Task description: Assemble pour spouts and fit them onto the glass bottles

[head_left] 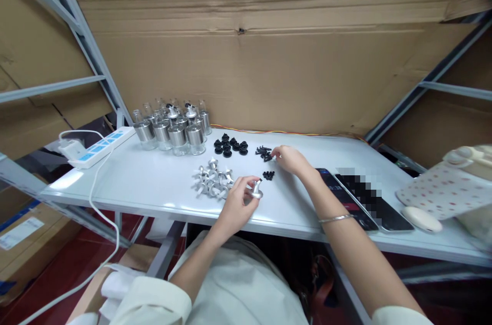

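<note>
Between the thumb and fingers of my left hand [239, 202] is a silver pour spout [257, 190] with a small black piece at its top. My right hand [289, 159] reaches to a pile of small black levers [263, 151], its fingertips pinched together at the pile's edge; what they hold, if anything, is too small to make out. Left of my left hand lies a heap of silver pour spouts [211, 180]. Tiny black parts [268, 175] form a cluster between my hands. Farther back sit several black ribbed stoppers [230, 145].
Glass bottles with metal sleeves [177, 137] stand at the back left, two topped with spouts. A white power strip [103, 149] lies at the left edge. Two phones [348, 199], a white oval case [423, 219] and a dotted container [442, 186] are on the right.
</note>
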Action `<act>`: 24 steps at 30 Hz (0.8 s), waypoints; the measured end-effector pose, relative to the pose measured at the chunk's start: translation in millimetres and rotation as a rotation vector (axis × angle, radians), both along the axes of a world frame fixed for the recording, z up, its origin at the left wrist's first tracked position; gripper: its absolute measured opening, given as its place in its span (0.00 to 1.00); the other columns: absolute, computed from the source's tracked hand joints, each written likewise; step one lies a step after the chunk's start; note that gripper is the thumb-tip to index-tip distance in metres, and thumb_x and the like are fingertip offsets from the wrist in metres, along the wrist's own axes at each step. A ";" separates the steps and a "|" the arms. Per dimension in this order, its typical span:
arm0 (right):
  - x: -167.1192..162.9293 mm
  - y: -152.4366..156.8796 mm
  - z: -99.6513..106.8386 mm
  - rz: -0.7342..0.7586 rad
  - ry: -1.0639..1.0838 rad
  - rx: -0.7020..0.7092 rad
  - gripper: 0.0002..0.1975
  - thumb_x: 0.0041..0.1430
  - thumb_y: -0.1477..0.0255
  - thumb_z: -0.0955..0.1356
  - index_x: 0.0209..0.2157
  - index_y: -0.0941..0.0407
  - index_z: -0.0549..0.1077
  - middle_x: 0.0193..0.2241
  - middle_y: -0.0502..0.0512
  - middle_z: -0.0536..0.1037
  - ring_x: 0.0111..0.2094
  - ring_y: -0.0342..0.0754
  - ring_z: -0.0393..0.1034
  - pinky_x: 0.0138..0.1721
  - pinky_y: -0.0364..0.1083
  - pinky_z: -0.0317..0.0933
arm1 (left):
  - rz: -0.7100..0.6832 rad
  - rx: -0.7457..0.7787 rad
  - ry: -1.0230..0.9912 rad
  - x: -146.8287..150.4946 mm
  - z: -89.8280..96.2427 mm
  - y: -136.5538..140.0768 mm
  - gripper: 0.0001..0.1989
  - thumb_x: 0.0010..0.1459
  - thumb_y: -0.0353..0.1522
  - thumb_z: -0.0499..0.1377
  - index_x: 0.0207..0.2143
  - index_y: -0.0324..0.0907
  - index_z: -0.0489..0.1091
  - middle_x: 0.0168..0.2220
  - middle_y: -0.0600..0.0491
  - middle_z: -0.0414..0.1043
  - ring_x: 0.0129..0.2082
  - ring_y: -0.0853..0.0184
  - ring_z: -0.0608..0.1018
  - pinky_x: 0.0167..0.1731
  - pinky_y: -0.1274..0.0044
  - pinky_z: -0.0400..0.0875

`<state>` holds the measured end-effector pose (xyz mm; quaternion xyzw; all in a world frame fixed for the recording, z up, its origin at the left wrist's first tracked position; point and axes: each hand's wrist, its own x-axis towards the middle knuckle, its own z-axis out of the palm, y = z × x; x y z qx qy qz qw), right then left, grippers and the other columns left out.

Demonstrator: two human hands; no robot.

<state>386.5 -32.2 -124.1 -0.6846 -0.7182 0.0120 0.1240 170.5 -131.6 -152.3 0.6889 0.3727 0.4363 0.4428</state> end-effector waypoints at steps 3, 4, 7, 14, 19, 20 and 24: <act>-5.2 3.6 -1.4 0.040 -0.012 -0.012 0.12 0.52 0.80 0.65 0.35 0.55 0.77 0.36 0.56 0.78 0.37 0.48 0.71 0.38 0.41 0.58 | -0.001 -0.007 -0.011 0.5 -0.1 0.1 0.17 0.53 0.26 0.55 0.46 0.43 0.66 0.40 0.52 0.63 0.32 0.73 0.74 0.34 0.80 0.69; -7.7 3.8 -1.5 0.049 -0.015 -0.014 0.11 0.52 0.78 0.66 0.35 0.55 0.77 0.36 0.55 0.78 0.37 0.47 0.71 0.38 0.41 0.58 | -0.001 -0.010 -0.016 0.5 -0.2 0.1 0.17 0.53 0.26 0.55 0.46 0.43 0.66 0.40 0.52 0.63 0.33 0.73 0.74 0.35 0.80 0.69; -15.1 2.8 -2.3 0.048 -0.029 -0.020 0.08 0.53 0.74 0.66 0.33 0.55 0.77 0.36 0.57 0.78 0.36 0.48 0.71 0.37 0.42 0.58 | 0.007 -0.033 -0.019 0.6 -0.1 -0.3 0.17 0.53 0.26 0.55 0.47 0.43 0.65 0.42 0.51 0.65 0.33 0.72 0.74 0.34 0.80 0.69; -27.0 -5.0 -2.0 -0.029 -0.064 -0.015 0.09 0.57 0.75 0.63 0.32 0.57 0.76 0.37 0.61 0.77 0.39 0.53 0.70 0.38 0.47 0.58 | -0.017 -0.077 -0.054 1.6 0.4 -0.7 0.17 0.52 0.26 0.56 0.46 0.42 0.60 0.43 0.49 0.71 0.31 0.73 0.74 0.31 0.81 0.67; -28.4 -21.5 14.9 -0.124 -0.050 0.090 0.12 0.60 0.77 0.59 0.35 0.59 0.74 0.41 0.67 0.74 0.46 0.58 0.65 0.42 0.52 0.57 | -0.045 -0.083 -0.039 1.1 -0.4 -0.7 0.17 0.51 0.25 0.55 0.44 0.42 0.59 0.34 0.54 0.70 0.29 0.73 0.72 0.29 0.82 0.63; -29.3 -28.1 18.5 -0.135 -0.021 0.147 0.12 0.60 0.76 0.59 0.35 0.60 0.73 0.41 0.68 0.74 0.47 0.59 0.65 0.43 0.52 0.57 | -0.046 -0.082 -0.044 0.8 -1.0 -0.6 0.17 0.51 0.25 0.55 0.44 0.42 0.59 0.33 0.55 0.69 0.29 0.73 0.72 0.29 0.82 0.64; -42.6 -64.4 19.6 -0.069 0.370 0.427 0.07 0.59 0.71 0.60 0.34 0.57 0.68 0.35 0.62 0.76 0.39 0.55 0.68 0.42 0.51 0.59 | -0.024 -0.082 -0.059 0.0 -4.5 0.4 0.18 0.51 0.23 0.52 0.45 0.44 0.58 0.34 0.57 0.66 0.26 0.76 0.68 0.27 0.82 0.62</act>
